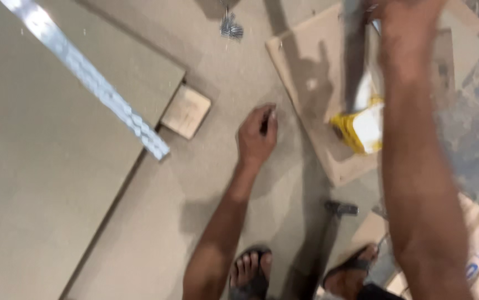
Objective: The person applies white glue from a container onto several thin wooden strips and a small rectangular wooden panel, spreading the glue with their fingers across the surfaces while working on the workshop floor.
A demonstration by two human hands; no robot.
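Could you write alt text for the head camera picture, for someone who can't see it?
Seen from above, a person's left hand presses its fingers, pinching something small and dark, onto a large beige board on the floor. The blurred right arm reaches up the frame over a yellow and white container. A small wooden block, loose screws and sandalled feet are also visible.

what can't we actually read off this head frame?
- Right hand: cut by the top edge and motion-blurred, so its grip cannot be made out.
- Grey object under that hand: blurred, kind unclear.
- Left hand: a small dark item at the fingertips, too small to identify.
- Yellow and white container: partly behind the right forearm.
- Small metal pieces near the top: too small to tell apart.
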